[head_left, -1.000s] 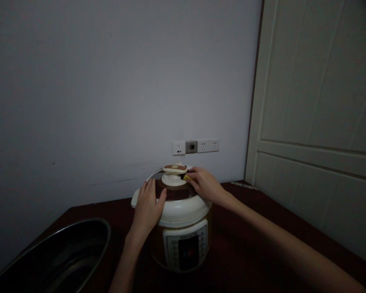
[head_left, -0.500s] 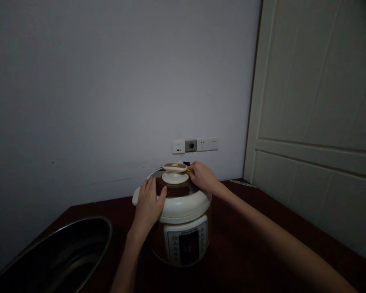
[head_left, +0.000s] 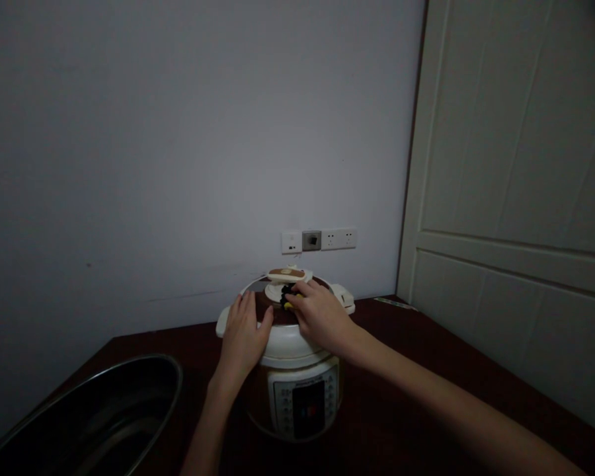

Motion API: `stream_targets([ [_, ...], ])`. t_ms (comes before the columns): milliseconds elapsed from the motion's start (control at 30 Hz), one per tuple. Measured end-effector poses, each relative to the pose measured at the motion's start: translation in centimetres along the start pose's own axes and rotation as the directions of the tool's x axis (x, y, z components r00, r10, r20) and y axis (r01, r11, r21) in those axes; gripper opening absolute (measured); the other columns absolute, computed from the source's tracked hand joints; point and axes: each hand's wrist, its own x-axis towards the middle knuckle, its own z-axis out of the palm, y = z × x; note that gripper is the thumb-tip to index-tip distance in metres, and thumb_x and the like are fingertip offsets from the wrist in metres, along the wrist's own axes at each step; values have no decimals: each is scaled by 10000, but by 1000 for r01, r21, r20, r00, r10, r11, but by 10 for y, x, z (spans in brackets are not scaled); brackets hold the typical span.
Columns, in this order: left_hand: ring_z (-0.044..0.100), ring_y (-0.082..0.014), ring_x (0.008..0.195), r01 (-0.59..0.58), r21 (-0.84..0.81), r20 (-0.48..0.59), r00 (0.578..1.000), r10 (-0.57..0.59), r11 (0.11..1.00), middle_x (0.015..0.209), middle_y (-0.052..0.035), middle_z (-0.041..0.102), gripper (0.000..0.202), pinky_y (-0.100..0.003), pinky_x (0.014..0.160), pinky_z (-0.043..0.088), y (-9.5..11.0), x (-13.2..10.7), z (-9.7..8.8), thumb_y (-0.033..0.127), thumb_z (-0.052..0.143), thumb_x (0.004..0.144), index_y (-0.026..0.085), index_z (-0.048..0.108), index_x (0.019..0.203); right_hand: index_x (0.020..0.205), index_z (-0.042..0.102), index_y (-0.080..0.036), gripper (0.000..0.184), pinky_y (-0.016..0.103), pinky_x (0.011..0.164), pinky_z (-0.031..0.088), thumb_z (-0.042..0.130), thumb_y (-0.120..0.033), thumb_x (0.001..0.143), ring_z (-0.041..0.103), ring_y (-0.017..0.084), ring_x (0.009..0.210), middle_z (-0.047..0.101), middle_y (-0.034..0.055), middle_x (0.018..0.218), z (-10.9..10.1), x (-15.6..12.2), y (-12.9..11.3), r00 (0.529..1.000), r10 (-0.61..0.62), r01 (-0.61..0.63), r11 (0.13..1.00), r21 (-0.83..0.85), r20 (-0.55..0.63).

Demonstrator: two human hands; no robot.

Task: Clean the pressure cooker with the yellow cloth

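Note:
A cream and brown electric pressure cooker (head_left: 297, 390) stands on a dark red table (head_left: 416, 370), its control panel facing me. My left hand (head_left: 242, 334) lies flat and open on the left side of the lid (head_left: 290, 344). My right hand (head_left: 320, 317) rests on the front of the lid just below the cream knob handle (head_left: 287, 274). Its fingers are curled round a small yellow and black thing (head_left: 288, 301) pressed against the lid near the knob; I cannot make out what it is.
A large dark metal basin (head_left: 94, 416) sits at the table's left front. Wall sockets and a switch (head_left: 320, 239) are on the white wall behind the cooker. A cream panelled door (head_left: 515, 198) fills the right side.
My right hand has come round from the right rear of the lid to its front, beneath the knob, bringing the small yellow thing with it. My left hand has stayed in place.

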Motion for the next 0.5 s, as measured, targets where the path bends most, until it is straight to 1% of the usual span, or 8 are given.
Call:
stream_targets([
  [67, 417, -300, 1278, -3, 2, 5, 1000, 3, 1000, 1308, -185, 525, 513, -481, 1060, 325, -1, 0, 1, 399, 431, 848, 84, 496, 1248, 1064, 652, -134, 300, 354, 871, 419, 474, -119, 824, 510, 228, 1023, 608, 118, 1079, 1, 5, 0, 999, -54, 54, 999, 4, 8],
  [133, 414, -308, 1280, 1, 1, 15, 1000, -1, 1000, 1317, -204, 510, 535, -478, 1063, 323, -2, 0, 1, 410, 429, 847, 62, 492, 1249, 1030, 659, -116, 279, 352, 863, 426, 481, -113, 816, 524, 227, 1006, 624, 129, 1047, 2, 15, -4, 993, -112, 112, 994, -17, 33],
  [200, 408, -311, 1284, 8, -9, 22, 1000, -8, 1000, 1327, -211, 498, 541, -480, 1064, 321, -3, 0, 0, 410, 434, 846, 58, 486, 1253, 959, 674, -101, 232, 348, 808, 450, 499, -126, 809, 551, 239, 967, 645, 144, 980, 2, 30, -12, 986, -150, 154, 987, -54, 80],
  [267, 402, -305, 1289, 5, -32, 26, 1000, -4, 999, 1330, -199, 499, 524, -493, 1062, 321, -3, -1, -1, 400, 429, 853, 79, 475, 1265, 895, 687, -96, 201, 340, 731, 469, 515, -145, 803, 586, 256, 909, 665, 155, 895, 2, 46, -20, 979, -161, 173, 981, -84, 126],
  [367, 403, -295, 1289, -13, -70, 24, 1000, 15, 997, 1330, -173, 505, 492, -508, 1059, 317, -3, -1, -2, 377, 405, 871, 112, 455, 1283, 871, 698, -89, 205, 337, 657, 476, 519, -146, 789, 626, 271, 824, 681, 167, 822, 4, 64, -26, 973, -157, 176, 979, -102, 169],
  [433, 407, -296, 1285, -9, -72, 21, 1000, 10, 997, 1328, -170, 507, 489, -509, 1058, 316, -3, -1, -3, 372, 410, 868, 117, 454, 1283, 870, 698, -87, 211, 339, 654, 476, 515, -147, 785, 635, 272, 808, 686, 171, 822, 5, 64, -24, 973, -161, 178, 979, -98, 164],
  [500, 404, -303, 1287, 9, -59, 26, 1000, -8, 998, 1328, -184, 503, 498, -502, 1060, 316, -3, -1, -2, 376, 414, 863, 101, 462, 1275, 864, 693, -92, 209, 341, 687, 471, 506, -147, 788, 631, 261, 819, 687, 164, 841, 6, 56, -19, 974, -186, 197, 977, -77, 130],
])
